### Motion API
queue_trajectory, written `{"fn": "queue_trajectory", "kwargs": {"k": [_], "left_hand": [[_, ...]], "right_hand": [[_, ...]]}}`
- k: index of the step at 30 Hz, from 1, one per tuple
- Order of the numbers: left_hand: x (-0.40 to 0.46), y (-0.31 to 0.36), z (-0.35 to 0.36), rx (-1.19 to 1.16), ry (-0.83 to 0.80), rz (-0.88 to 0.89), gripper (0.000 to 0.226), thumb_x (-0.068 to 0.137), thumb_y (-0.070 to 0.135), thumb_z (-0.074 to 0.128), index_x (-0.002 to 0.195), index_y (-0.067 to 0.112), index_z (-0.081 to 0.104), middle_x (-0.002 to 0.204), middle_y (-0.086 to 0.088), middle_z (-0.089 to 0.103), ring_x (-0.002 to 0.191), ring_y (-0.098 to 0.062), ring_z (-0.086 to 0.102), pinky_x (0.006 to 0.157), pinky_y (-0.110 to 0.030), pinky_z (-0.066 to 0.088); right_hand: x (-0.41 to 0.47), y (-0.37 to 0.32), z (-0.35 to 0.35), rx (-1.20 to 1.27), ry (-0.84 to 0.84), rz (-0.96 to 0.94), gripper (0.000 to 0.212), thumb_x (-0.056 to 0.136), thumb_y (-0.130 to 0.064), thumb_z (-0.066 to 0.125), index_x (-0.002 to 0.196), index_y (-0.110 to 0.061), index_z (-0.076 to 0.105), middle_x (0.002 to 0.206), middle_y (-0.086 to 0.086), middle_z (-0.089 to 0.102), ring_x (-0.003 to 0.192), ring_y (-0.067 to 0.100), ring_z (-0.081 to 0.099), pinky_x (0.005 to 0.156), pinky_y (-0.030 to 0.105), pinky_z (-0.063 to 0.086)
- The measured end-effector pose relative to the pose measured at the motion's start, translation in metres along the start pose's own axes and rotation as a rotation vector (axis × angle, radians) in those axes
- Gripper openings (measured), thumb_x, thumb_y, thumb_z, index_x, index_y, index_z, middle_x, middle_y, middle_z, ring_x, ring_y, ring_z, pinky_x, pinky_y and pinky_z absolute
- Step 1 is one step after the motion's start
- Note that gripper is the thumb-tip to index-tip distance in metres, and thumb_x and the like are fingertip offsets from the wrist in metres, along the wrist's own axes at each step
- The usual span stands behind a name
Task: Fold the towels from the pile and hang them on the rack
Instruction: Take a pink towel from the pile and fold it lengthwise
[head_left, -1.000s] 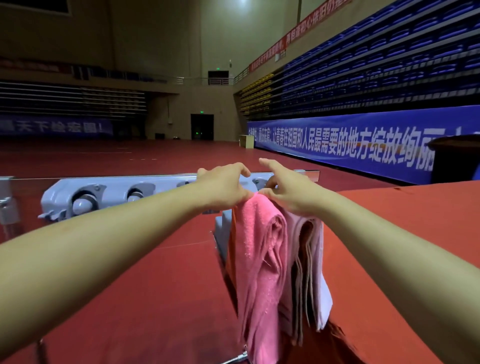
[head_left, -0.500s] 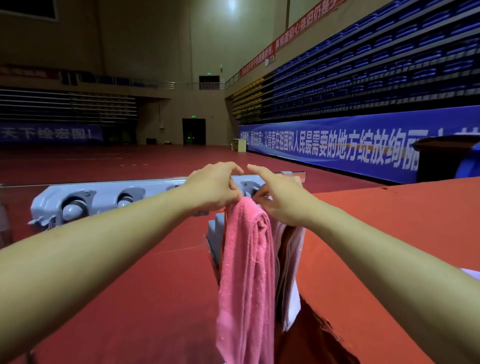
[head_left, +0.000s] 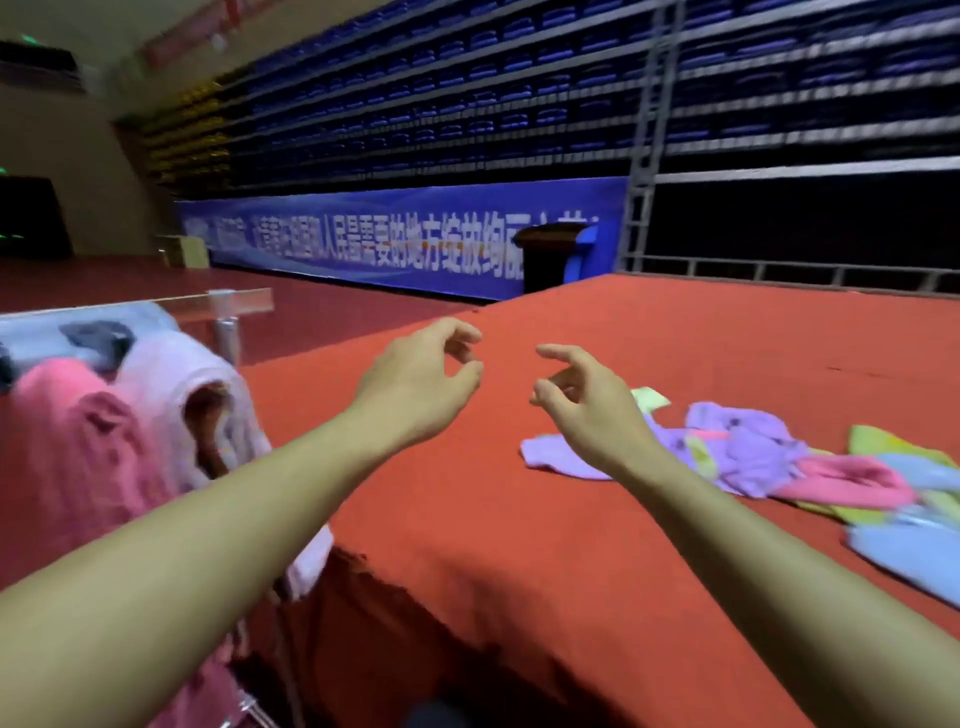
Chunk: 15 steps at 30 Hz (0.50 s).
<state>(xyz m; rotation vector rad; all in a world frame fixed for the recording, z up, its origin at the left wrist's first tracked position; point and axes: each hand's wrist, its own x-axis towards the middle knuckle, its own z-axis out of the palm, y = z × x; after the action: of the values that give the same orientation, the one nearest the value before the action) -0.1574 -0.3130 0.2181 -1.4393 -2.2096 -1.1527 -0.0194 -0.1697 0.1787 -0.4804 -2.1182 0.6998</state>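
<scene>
Leftmost, the rack (head_left: 228, 332) carries a pink towel (head_left: 78, 447) and a pale one (head_left: 208, 384). Left hand (head_left: 415, 379) and right hand (head_left: 582, 400) hover empty, fingers loosely curled, above the table (head_left: 467, 519). Rightward lies the pile (head_left: 779, 457); fetching another towel apparently follows.

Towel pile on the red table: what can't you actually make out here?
- Towel pile, head view: right part cut off by the frame edge, motion-blurred; towel count unclear.
- Right hand covers the purple towel's near corner.
- Rack: mostly hidden by hung towels.
</scene>
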Motion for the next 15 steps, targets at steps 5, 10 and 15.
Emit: {"fn": "queue_trajectory", "kwargs": {"k": [5,10,15], "left_hand": [[-0.006,0.034,0.115,-0.244,-0.22,0.141,0.032,0.084,0.017,0.065,0.109,0.037,0.06,0.1,0.023,0.065,0.057,-0.003,0.054,0.068,-0.026,0.045],[-0.006,0.043,0.21,-0.352,-0.348,0.162,0.029,0.085,0.015,0.064,0.106,0.035,0.062,0.102,0.018,0.068,0.059,-0.002,0.056,0.07,-0.023,0.042],[0.003,0.047,0.29,-0.461,-0.349,0.096,0.027,0.084,0.011,0.066,0.103,0.031,0.066,0.088,0.015,0.07,0.057,-0.002,0.054,0.066,-0.015,0.043]], "right_hand": [[-0.06,0.093,-0.076,-0.18,0.02,0.236,0.032,0.092,-0.027,0.057,0.124,-0.028,0.059,0.093,-0.011,0.068,0.082,0.007,0.065,0.073,0.027,0.045],[-0.099,0.162,-0.109,-0.25,0.053,0.397,0.028,0.091,-0.025,0.06,0.118,-0.026,0.062,0.094,-0.007,0.072,0.085,0.008,0.065,0.078,0.029,0.049],[-0.11,0.217,-0.108,-0.262,0.109,0.523,0.028,0.09,-0.021,0.06,0.117,-0.028,0.06,0.086,-0.005,0.072,0.083,0.01,0.064,0.081,0.03,0.047]]}}
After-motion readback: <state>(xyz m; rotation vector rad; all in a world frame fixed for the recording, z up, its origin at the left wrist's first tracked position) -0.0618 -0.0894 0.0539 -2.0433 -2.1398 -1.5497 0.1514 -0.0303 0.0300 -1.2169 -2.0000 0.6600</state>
